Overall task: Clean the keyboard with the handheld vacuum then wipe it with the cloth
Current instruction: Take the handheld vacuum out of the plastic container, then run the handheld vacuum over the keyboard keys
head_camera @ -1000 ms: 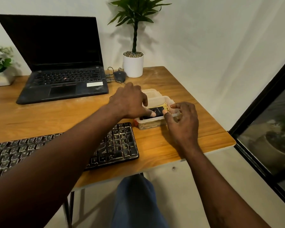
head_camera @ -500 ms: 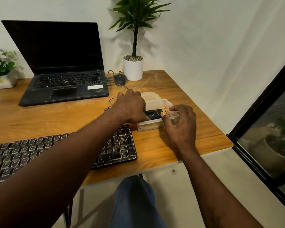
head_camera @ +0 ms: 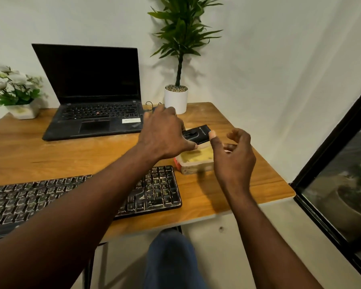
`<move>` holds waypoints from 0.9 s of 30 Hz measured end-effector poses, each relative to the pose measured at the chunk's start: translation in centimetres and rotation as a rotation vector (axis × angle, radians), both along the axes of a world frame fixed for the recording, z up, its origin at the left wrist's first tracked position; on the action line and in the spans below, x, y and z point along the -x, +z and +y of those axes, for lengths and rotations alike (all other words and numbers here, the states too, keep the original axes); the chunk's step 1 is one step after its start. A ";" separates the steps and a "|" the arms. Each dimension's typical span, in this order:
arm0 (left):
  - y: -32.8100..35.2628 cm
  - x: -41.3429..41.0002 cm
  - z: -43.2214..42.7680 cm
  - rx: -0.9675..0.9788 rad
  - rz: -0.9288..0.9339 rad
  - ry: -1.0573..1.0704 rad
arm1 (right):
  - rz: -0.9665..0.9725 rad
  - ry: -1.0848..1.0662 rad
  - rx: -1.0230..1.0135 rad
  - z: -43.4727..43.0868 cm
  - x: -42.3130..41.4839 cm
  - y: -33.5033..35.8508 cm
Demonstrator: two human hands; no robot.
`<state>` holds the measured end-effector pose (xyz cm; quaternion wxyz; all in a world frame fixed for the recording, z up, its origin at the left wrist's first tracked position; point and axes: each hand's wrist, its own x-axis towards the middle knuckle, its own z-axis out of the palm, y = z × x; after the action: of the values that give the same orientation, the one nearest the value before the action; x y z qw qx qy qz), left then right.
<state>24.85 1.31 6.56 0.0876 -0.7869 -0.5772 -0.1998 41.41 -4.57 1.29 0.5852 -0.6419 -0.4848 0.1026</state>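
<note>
The black handheld vacuum is lifted just above the clear plastic container, and my left hand is closed around its left end. My right hand hovers beside the container with its fingers loosely apart, and its thumb tip touches the vacuum's right end. A yellow cloth lies inside the container. The dusty black keyboard sits along the front of the wooden desk, partly hidden under my left forearm.
An open black laptop stands at the back, with a white potted plant to its right and a flower pot at the far left. A dark window frame runs down the right. My knee shows below the desk edge.
My left hand has lifted the vacuum out of the container, uncovering the yellow cloth. My right hand has let go of the container rim and opened. The camera has tilted so the scene sits lower.
</note>
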 end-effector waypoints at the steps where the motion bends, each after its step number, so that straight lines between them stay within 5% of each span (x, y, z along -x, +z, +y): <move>1: 0.4 0.1 -0.4 -0.018 -0.001 -0.001 | 0.094 0.011 0.068 0.1 0.4 1.0; 4: 1.3 0.4 -1.9 -0.077 -0.008 0.000 | 0.478 0.224 0.227 0.1 1.7 3.2; 7: 1.6 0.8 -3.4 -0.108 -0.011 -0.001 | 0.667 0.433 0.246 0.3 3.1 3.3; 27: -0.7 6.2 -14.5 -0.356 -0.221 0.111 | 0.814 0.648 0.152 -7.7 9.3 4.6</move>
<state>18.67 -13.20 5.85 0.1720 -0.6992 -0.5816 -0.3785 32.13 -12.24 5.84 0.6164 -0.4076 -0.3830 0.5543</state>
